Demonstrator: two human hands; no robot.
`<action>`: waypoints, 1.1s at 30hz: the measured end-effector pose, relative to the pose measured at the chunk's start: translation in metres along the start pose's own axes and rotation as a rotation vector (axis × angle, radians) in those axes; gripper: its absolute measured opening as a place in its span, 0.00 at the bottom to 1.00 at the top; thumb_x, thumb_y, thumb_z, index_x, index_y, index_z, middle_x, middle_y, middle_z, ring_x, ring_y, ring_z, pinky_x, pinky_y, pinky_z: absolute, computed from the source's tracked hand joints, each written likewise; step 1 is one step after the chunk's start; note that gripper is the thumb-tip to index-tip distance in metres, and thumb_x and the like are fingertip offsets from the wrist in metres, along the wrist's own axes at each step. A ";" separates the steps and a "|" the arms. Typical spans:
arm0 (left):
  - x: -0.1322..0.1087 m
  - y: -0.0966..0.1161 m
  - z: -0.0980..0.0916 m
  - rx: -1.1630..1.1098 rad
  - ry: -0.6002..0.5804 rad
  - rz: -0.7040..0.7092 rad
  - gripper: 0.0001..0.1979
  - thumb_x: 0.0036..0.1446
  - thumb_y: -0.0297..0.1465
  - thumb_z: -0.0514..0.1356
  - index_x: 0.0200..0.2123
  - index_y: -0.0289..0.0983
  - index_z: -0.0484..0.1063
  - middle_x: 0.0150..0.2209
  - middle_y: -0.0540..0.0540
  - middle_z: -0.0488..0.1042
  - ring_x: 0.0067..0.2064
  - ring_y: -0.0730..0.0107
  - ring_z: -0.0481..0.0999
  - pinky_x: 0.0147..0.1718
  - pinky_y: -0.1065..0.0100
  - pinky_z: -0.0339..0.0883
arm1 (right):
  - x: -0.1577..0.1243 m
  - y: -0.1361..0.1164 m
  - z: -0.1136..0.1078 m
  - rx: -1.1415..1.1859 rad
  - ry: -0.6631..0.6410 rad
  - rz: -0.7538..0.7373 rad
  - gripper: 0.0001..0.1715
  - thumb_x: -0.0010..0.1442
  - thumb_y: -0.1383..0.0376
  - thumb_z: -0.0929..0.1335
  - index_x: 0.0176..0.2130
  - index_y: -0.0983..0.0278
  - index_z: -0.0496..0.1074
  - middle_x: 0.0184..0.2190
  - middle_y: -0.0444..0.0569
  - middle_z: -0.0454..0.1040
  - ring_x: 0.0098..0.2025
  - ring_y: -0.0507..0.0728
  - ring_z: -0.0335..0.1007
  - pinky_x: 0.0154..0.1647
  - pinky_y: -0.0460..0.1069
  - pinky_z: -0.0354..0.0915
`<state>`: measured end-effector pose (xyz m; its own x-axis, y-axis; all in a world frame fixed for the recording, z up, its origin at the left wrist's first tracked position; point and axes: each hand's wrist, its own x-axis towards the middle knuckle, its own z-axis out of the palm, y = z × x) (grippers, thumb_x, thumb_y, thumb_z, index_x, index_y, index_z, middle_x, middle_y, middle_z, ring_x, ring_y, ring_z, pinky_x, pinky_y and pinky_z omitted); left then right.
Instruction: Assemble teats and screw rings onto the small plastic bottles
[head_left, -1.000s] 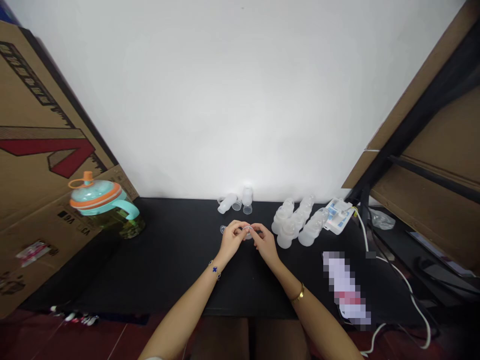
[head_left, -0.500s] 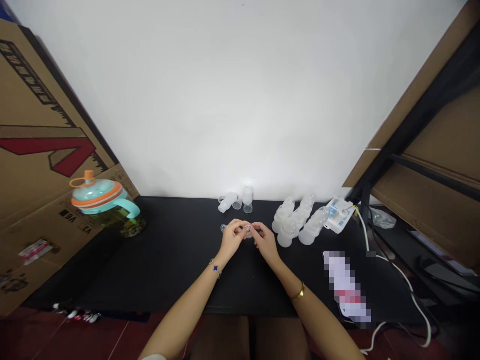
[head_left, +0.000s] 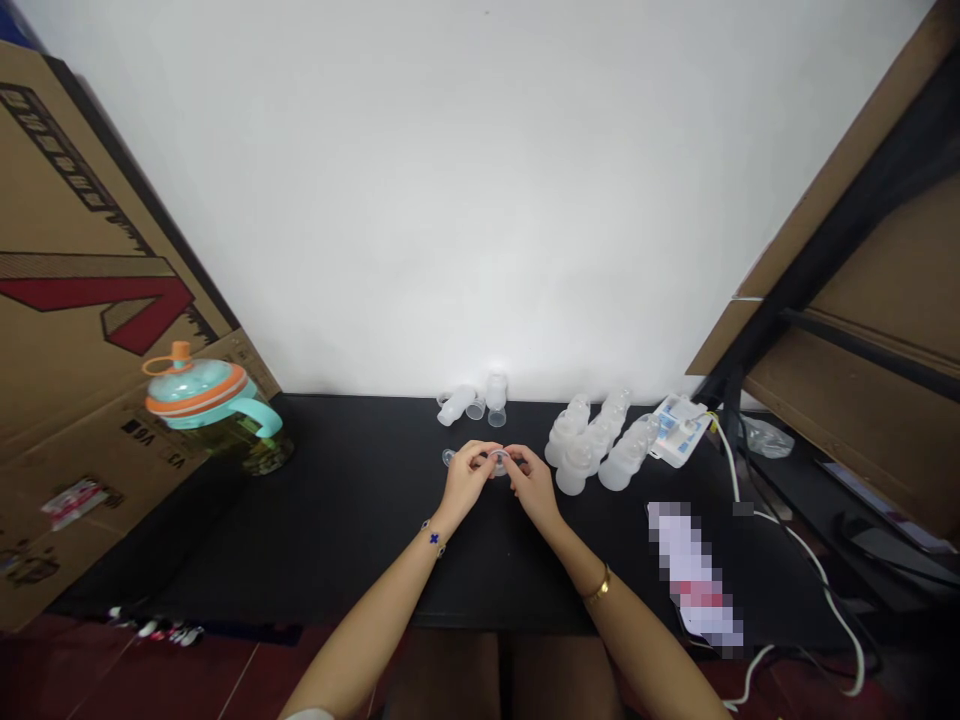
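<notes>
A: On the black table [head_left: 337,520], against the white wall, how is everything laid out?

B: A large cardboard box [head_left: 75,300] is leaned along the left edge, and a jug with a teal lid [head_left: 210,410] is stood just beside it, well apart from the hands. A cluster of white bottles [head_left: 600,445] is packed close together to the right, near enough to be reached. A few loose bottles and caps [head_left: 476,400] are set at the back by the wall.

A: And the hands?

B: Both are held together at the table's middle. A small clear piece [head_left: 498,460] is pinched between the fingertips of the left hand [head_left: 466,478] and the right hand [head_left: 534,485], low over the table, so that it is gripped from both sides.

A: What cannot be made out?

B: The piece is largely covered by the fingers, so its shape cannot be told. A patch [head_left: 694,575] at the right is blurred out, and the white cable [head_left: 817,590] is cut off at the lower edge.
</notes>
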<state>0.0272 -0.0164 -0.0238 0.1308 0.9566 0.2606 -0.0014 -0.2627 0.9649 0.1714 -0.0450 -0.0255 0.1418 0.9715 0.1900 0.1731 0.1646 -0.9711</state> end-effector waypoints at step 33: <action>-0.003 -0.006 0.005 -0.094 0.016 -0.062 0.16 0.55 0.42 0.68 0.37 0.36 0.74 0.39 0.46 0.76 0.30 0.72 0.78 0.33 0.68 0.77 | 0.001 0.003 -0.001 -0.003 -0.024 0.021 0.20 0.59 0.51 0.68 0.44 0.63 0.75 0.40 0.50 0.76 0.22 0.50 0.64 0.15 0.44 0.57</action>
<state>0.0319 -0.0181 -0.0308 0.1175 0.9728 0.1998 -0.0871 -0.1903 0.9779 0.1727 -0.0438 -0.0284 0.1225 0.9785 0.1659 0.1732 0.1435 -0.9744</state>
